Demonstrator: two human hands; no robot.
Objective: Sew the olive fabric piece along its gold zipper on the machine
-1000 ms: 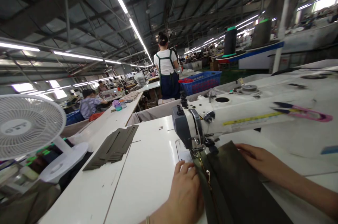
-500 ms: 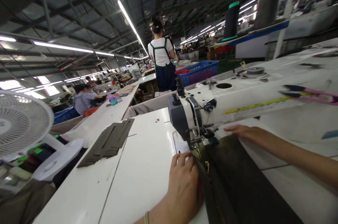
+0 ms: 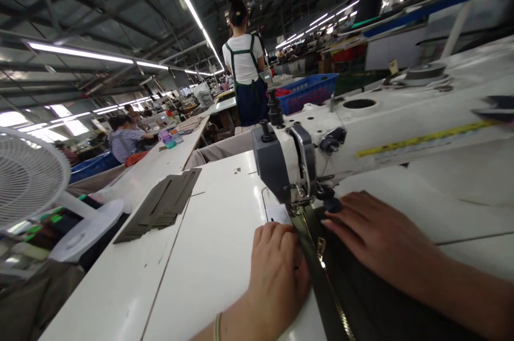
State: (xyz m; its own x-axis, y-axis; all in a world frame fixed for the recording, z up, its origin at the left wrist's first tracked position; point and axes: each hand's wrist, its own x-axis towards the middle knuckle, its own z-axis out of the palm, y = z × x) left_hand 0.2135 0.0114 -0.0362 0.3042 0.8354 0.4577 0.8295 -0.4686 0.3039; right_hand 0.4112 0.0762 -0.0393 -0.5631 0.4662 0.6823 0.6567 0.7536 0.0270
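Dark olive fabric (image 3: pixel 361 298) with a gold zipper (image 3: pixel 335 298) along it lies under the needle of a sewing machine (image 3: pixel 277 161). The zipper's pull (image 3: pixel 320 246) sits a little in front of the presser foot. My left hand (image 3: pixel 277 271) has its fingers curled at the fabric's left edge, close to the needle plate, with the thumb partly hidden. My right hand (image 3: pixel 381 239) lies flat over the fabric to the right of the needle, its fingers stretched toward the machine and the thumb apart beneath them.
Flat olive cut pieces (image 3: pixel 163 202) lie on the white table (image 3: pixel 212 234) to the left. A white fan (image 3: pixel 30 180) stands beyond them. Snips (image 3: pixel 496 108) and a yellow tape (image 3: pixel 425 138) are on the machine arm. A co-worker (image 3: pixel 244 62) stands ahead near a blue crate (image 3: pixel 309 92).
My right hand has moved left from beside the fabric onto it, near the presser foot. The zipper shows more plainly. My left hand stays at the fabric's edge; the view has shifted slightly.
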